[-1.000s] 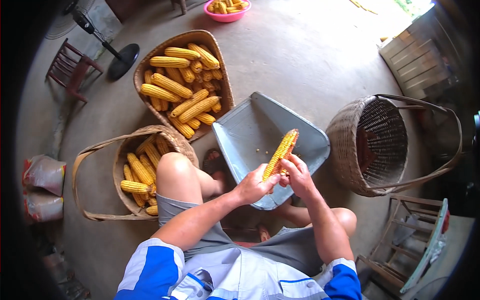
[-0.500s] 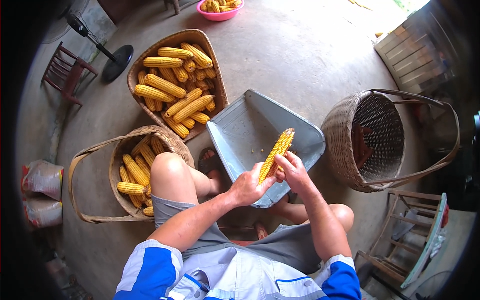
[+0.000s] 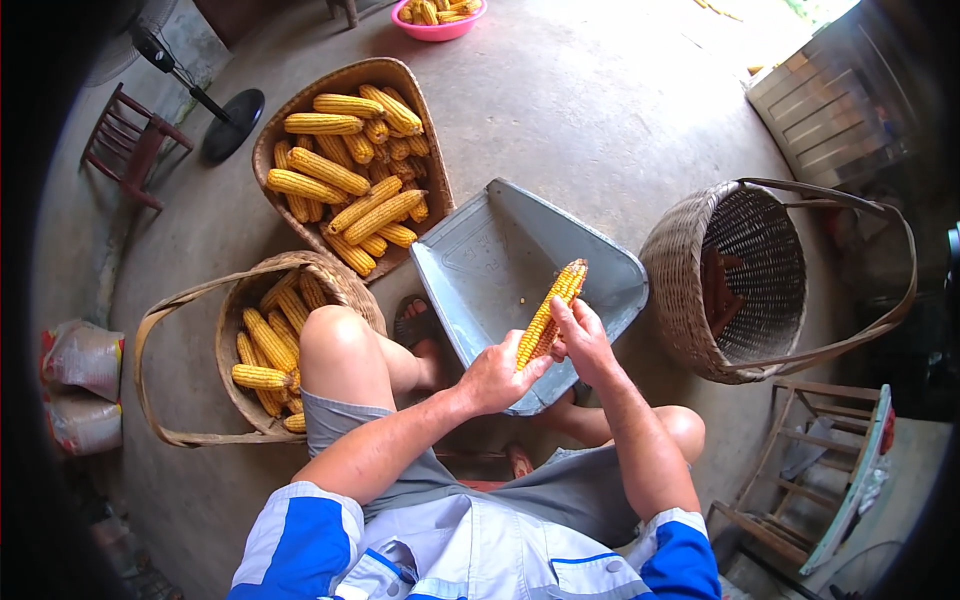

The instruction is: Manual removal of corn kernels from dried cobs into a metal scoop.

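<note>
Above the near part of a grey scoop-shaped pan (image 3: 480, 245), I hold an ear of corn (image 3: 552, 312) tilted up and to the right. My left hand (image 3: 503, 368) is closed round its lower end. My right hand (image 3: 585, 342) grips its right side, with the thumb pressed along the kernels. A reddish strip without kernels shows on the ear beside the right thumb. One loose kernel (image 3: 522, 300) lies on the pan's floor; the part of the pan beneath my hands is hidden.
Left of my knee stands a handled basket (image 3: 345, 285) of corn ears. A wide woven tray (image 3: 440, 165) heaped with ears lies beyond it. On the right is a deep wicker basket (image 3: 680, 290) with reddish-brown pieces inside. A wooden chair (image 3: 815, 470) lies at lower right.
My right thumb has shifted slightly up along the ear, and the bare reddish strip beside it shows more. My left hand keeps its hold. Baskets and pan stay in place.
</note>
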The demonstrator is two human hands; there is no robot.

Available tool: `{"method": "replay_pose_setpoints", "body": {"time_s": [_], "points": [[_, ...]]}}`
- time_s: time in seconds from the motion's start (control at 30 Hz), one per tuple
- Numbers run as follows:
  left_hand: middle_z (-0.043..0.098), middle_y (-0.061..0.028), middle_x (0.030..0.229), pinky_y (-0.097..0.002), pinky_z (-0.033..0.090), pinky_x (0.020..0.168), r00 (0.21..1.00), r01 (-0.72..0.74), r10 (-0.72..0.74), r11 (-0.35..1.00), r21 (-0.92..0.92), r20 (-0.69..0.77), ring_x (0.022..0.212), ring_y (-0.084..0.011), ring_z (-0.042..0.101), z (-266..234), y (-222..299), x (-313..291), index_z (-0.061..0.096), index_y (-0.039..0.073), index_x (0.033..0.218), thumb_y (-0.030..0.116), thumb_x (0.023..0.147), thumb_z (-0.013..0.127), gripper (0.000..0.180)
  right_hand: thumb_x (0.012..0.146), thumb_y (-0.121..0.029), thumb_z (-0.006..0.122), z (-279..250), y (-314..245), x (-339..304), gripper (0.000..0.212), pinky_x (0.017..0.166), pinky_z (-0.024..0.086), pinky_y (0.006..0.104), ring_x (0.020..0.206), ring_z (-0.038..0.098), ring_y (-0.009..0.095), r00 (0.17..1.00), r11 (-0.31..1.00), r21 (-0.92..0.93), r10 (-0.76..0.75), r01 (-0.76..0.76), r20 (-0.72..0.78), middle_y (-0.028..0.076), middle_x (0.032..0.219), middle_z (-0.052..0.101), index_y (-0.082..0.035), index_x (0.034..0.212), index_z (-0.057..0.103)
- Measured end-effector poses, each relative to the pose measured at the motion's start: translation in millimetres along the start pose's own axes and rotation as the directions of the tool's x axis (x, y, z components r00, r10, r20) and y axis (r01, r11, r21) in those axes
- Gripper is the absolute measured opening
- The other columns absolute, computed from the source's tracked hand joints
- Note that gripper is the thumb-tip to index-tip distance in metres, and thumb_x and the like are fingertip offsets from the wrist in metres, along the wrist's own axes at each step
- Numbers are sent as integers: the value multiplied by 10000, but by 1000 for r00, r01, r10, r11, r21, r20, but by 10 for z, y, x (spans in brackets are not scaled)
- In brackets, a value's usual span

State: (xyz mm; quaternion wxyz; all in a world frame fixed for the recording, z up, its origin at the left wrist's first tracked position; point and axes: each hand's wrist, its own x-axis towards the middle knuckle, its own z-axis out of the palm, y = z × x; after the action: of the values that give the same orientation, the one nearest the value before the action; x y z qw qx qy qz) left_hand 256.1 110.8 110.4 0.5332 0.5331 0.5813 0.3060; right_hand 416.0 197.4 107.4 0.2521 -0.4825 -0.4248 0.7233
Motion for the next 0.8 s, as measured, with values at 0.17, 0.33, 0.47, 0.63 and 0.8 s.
{"method": "replay_pose_setpoints", "body": {"time_s": [0.17,0.33,0.47,0.63,0.8], "points": [[608,-60,834,-288,506,671,995,76,-46,913,-402,84,693,-131,593,8,8,-18,493,-17,1174,350,1004,559,410,1014,-337,548,19,-54,-23,292,470,384,219,563,493,64,999,1000,-9,19,-19,-31,-2,797,579,-55,1091,559],[594,-52,849,-274,496,668,988,90,-11,857,-508,155,715,-122,582,-62,126,-29,486,-16,1178,342,1008,554,402,1038,-256,484,-73,-22,-15,223,454,334,225,509,406,48,995,989,146,-48,36,84,2,758,545,-46,1095,532],[599,-59,841,-290,510,687,997,54,-33,947,-317,74,722,-125,597,-3,83,-17,486,-12,1169,337,1003,560,393,1042,-303,486,-21,-20,9,260,444,330,235,489,408,59,998,995,81,-66,64,24,0,735,528,-49,1078,532],[597,-62,859,-292,508,714,998,36,-30,990,-140,48,763,-132,600,66,-17,-53,481,-1,1145,331,1000,567,373,1003,-404,555,-40,11,41,351,488,389,220,565,484,52,997,1000,8,30,-29,-73,-17,771,560,-56,1039,576],[565,-48,844,-289,494,688,988,83,-26,922,-378,154,737,-116,565,49,12,-127,468,-1,1160,335,1009,547,377,999,-352,572,-120,0,-7,305,568,462,219,699,564,66,998,999,39,20,-22,56,-5,856,586,-63,1094,574]]}}
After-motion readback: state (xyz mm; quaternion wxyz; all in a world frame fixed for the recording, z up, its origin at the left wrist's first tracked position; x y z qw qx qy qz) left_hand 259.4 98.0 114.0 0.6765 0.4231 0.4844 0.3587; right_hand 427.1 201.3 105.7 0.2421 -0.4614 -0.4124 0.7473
